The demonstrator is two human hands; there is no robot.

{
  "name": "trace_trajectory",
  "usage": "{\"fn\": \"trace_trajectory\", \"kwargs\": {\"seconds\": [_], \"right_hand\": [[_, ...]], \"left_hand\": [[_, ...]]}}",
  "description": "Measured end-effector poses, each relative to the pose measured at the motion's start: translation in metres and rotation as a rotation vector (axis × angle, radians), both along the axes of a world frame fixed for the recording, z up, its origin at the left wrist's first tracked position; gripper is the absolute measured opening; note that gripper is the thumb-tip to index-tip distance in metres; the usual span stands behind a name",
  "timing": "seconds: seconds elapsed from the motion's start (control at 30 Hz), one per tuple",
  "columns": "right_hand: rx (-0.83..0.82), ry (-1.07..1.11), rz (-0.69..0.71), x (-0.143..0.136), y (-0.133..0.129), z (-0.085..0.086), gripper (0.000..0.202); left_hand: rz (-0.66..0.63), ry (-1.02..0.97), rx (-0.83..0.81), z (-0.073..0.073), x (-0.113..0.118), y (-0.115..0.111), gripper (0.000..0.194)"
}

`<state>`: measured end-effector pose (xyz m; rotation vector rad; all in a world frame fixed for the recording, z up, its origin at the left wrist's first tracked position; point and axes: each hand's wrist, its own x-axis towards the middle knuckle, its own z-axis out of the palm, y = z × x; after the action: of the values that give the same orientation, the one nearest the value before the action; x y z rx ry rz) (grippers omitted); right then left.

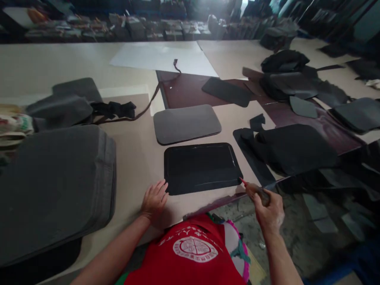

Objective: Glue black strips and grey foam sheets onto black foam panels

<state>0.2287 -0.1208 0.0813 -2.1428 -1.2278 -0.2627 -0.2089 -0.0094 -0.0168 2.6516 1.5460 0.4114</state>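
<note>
A black rounded rectangular panel [202, 168] lies flat near the table's front edge, with a shiny line running just inside its border. My left hand [154, 198] rests at the panel's lower left corner, fingers spread and holding nothing. In my right hand [268, 206] is a tool [263, 196] with a brown handle and a thin red tip. That tip meets the panel's lower right corner. Just behind the black panel lies a grey rounded panel [187, 124].
A tall stack of grey panels [59, 186] stands at the left. Dark pieces [299, 148] are piled at the right, beside a dark strip [255, 158]. A brown cord [148, 103] crosses the table [133, 150]. Bundles [175, 29] line the far side.
</note>
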Motion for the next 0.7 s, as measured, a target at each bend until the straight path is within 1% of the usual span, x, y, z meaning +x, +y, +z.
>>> {"fn": "trace_trajectory", "kwargs": {"seconds": [0.1, 0.23, 0.33, 0.4, 0.53, 0.6, 0.7], "right_hand": [[0.050, 0.107, 0.064, -0.016, 0.001, 0.004, 0.039], [0.035, 0.305, 0.158, -0.053, 0.006, 0.002, 0.035], [-0.011, 0.421, 0.314, -0.088, 0.013, -0.004, 0.027], [-0.032, 0.454, 0.424, -0.112, 0.019, -0.008, 0.023], [-0.050, 0.494, 0.570, -0.153, 0.030, -0.017, 0.021], [-0.074, 0.501, 0.636, -0.167, 0.034, -0.019, 0.021], [-0.110, 0.490, 0.707, -0.178, 0.039, -0.021, 0.021]], "left_hand": [[0.003, 0.010, -0.014, 0.001, 0.001, -0.001, 0.041], [0.009, 0.014, -0.040, 0.005, 0.002, -0.003, 0.041], [0.017, 0.008, -0.057, 0.008, 0.004, -0.004, 0.040], [0.025, 0.009, -0.064, 0.008, 0.004, -0.004, 0.041], [0.040, 0.002, -0.068, 0.005, 0.004, -0.003, 0.042], [0.043, 0.000, -0.059, 0.002, 0.003, -0.003, 0.041], [0.034, 0.004, -0.037, -0.002, 0.001, -0.003, 0.041]]}}
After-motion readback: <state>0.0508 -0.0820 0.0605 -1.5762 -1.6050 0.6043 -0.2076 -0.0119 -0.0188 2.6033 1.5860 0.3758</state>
